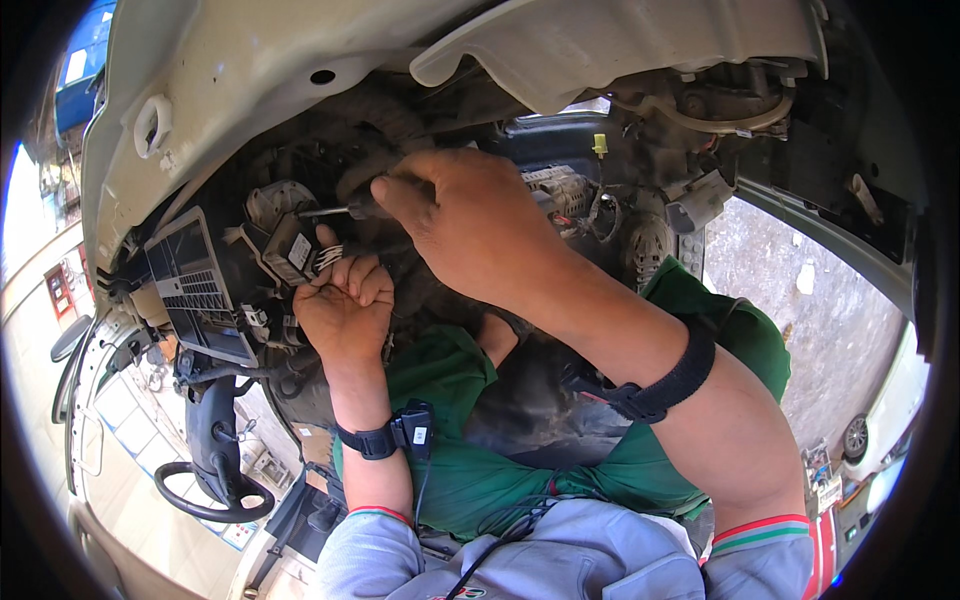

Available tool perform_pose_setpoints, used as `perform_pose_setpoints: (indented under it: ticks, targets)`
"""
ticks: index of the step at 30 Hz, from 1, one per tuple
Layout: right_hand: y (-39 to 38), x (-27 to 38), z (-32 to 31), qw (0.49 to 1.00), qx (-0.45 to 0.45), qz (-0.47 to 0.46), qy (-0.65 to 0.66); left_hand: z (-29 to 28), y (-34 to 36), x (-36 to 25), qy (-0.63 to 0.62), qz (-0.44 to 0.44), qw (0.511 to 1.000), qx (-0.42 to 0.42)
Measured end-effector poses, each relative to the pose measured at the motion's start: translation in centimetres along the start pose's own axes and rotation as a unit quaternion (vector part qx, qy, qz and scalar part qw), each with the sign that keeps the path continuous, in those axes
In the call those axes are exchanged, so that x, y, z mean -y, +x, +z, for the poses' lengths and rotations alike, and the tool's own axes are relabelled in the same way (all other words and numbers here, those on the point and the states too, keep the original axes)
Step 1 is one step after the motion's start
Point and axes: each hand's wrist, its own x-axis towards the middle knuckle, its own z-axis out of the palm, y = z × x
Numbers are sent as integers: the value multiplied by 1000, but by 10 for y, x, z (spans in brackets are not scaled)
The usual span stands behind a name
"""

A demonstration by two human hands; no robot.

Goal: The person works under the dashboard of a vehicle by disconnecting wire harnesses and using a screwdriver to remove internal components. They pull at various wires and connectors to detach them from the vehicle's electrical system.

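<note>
My right hand [465,215] is closed round a screwdriver [326,212], whose metal shaft points left at a small boxy metal housing [292,252] with a rounded silver part [275,203] behind it. My left hand [340,310] is just below the housing, palm up, with curled fingers and one finger raised along its right side. A bundle of thin white strands [330,255] shows at those fingers. What the left fingers grip is hidden. The screwdriver's handle is mostly hidden inside my right hand.
A beige body panel [205,75] arches overhead. Left are a black panel with slots [195,290] and a steering wheel [212,508] below. A pale connector housing [700,200] and a yellow tag [600,145] are right. My green-trousered legs fill the lower middle; a white car [880,400] is beyond.
</note>
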Motion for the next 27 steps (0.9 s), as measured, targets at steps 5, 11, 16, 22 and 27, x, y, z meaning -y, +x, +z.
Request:
perform_pose_setpoints:
  ticks: [5,11,16,22,27]
  targets:
    - [0,3,-1,1000,3,7,1,-1,0,-1,-2,-2,1000,0]
    - [0,3,-1,1000,-3,-1,-9,-1,0,-1,1,-1,1000,5]
    - [-1,1,0,1000,1,1,-19,1,0,1,6,4,1000,1]
    - [-2,0,0,999,-9,-18,-34,0,0,0,0,13,1000,-15]
    - [0,-1,-1,1000,13,22,15,-2,1,-2,5,3,1000,-1]
